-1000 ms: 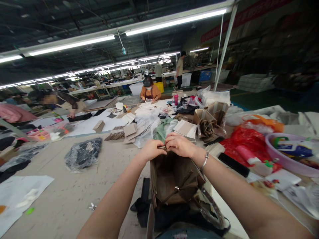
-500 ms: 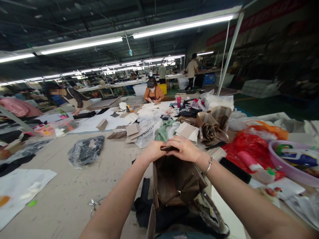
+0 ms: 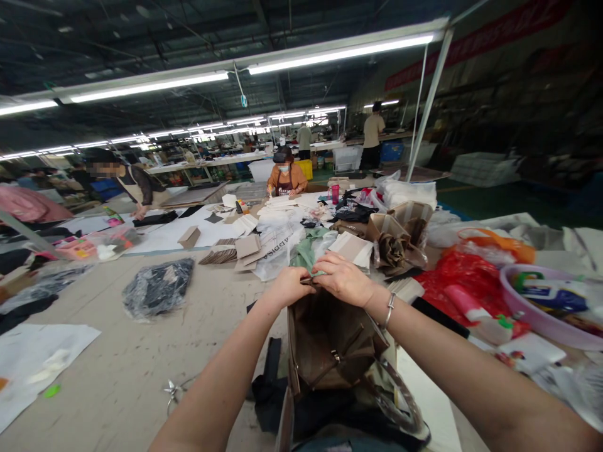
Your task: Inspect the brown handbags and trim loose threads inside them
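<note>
A brown bag stands open towards me at the table's near edge, with a small metal fitting inside its near part. Both hands are at its far top edge. My left hand pinches that edge from the left, thumb on top. My right hand, a silver bracelet on its wrist, grips the same edge just beside it, fingers bent over the rim. The fingertips nearly meet. A looped handle hangs at the bag's near right side. Dark fabric lies beside and beneath the bag.
On the table lie scissors, a plastic-wrapped dark bundle and brown card pieces. More brown bags, red plastic and a purple basin sit at right. A person in orange works opposite.
My hands have shifted slightly along the bag's far edge, and the brown flap between them has tipped down. The view has moved a little. The person opposite has raised one hand.
</note>
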Action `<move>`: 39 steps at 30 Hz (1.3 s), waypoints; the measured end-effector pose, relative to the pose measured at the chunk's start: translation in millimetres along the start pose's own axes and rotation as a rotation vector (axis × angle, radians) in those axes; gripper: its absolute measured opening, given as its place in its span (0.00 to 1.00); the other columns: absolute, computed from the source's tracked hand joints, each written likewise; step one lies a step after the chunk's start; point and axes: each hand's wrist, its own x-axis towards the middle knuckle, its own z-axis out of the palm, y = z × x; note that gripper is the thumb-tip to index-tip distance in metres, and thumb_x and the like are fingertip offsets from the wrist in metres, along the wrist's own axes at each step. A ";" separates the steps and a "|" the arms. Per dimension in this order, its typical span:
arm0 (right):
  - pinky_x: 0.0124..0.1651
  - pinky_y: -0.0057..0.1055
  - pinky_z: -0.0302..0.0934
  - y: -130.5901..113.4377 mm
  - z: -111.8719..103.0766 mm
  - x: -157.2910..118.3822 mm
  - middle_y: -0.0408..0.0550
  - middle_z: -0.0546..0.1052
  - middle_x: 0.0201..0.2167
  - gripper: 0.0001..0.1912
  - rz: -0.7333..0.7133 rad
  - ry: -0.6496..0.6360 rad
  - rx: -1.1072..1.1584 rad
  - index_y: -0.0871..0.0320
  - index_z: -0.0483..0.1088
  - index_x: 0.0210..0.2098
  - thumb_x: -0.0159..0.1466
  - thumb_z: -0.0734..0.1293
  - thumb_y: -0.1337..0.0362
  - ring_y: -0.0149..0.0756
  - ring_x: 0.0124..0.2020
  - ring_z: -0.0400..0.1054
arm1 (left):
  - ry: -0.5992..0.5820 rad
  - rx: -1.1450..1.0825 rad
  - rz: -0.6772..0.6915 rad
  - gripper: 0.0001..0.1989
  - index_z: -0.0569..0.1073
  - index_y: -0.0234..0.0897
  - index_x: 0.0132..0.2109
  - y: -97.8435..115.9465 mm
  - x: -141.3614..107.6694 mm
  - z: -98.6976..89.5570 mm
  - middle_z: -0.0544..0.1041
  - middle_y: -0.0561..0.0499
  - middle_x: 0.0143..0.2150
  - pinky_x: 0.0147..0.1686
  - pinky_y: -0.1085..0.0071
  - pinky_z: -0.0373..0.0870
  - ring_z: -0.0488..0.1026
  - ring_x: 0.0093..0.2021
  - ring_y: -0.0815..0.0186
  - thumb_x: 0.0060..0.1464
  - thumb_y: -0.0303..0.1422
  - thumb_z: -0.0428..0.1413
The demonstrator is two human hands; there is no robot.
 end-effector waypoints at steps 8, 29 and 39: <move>0.58 0.48 0.46 4.0 10.9 6.5 0.47 0.72 0.37 0.08 0.054 0.042 0.118 0.55 0.73 0.27 0.60 0.63 0.68 0.40 0.48 0.58 | 0.032 -0.065 0.018 0.09 0.76 0.37 0.33 -6.9 0.8 3.6 0.76 0.55 0.30 0.29 0.75 0.57 0.69 0.29 0.68 0.42 0.35 0.60; 0.53 0.39 0.53 10.6 14.9 3.3 0.46 0.73 0.35 0.07 0.120 0.048 0.360 0.57 0.71 0.25 0.55 0.65 0.74 0.37 0.45 0.60 | 0.028 -0.067 0.050 0.12 0.73 0.35 0.25 -2.0 -4.8 2.0 0.67 0.56 0.20 0.25 0.75 0.50 0.59 0.24 0.72 0.50 0.37 0.53; 0.48 0.37 0.57 15.0 17.4 -9.2 0.46 0.74 0.32 0.01 0.230 0.123 0.357 0.57 0.70 0.28 0.55 0.67 0.67 0.36 0.41 0.64 | 0.046 -0.063 0.017 0.12 0.74 0.35 0.25 2.1 -1.9 5.2 0.69 0.55 0.21 0.25 0.75 0.53 0.61 0.24 0.71 0.50 0.35 0.51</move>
